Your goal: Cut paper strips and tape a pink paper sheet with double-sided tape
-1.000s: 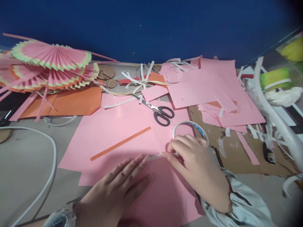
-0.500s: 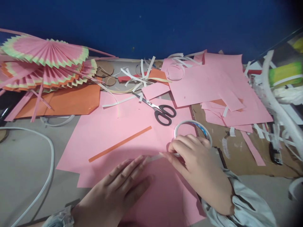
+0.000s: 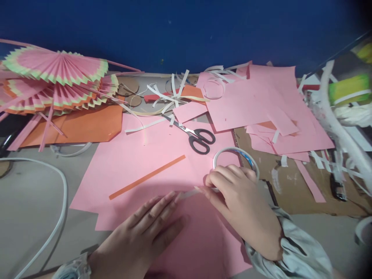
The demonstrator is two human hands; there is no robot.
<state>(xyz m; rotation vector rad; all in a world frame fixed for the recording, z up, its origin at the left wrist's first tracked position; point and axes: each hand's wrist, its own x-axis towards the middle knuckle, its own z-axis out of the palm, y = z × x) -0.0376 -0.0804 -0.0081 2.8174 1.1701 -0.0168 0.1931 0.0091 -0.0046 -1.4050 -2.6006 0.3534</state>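
Note:
My left hand (image 3: 145,228) lies flat with fingers stretched out on a large pink paper sheet (image 3: 139,162), its fingertips on the end of a white tape strip (image 3: 187,193). My right hand (image 3: 238,203) is curled round a roll of white tape (image 3: 235,159) and pinches the strip where it leaves the roll. A narrow orange paper strip (image 3: 147,176) lies on the pink sheet ahead of my left hand. Black-handled scissors (image 3: 197,137) rest just beyond the roll.
Folded pink and green paper fans (image 3: 58,81) pile at the far left on an orange sheet (image 3: 78,126). More pink sheets (image 3: 261,104) and white paper scraps (image 3: 171,97) lie at the back. A white cable (image 3: 55,193) curves at left. Brown cardboard (image 3: 290,182) lies right.
Both hands stay where they were on the tape strip and roll; only the head view has shifted slightly.

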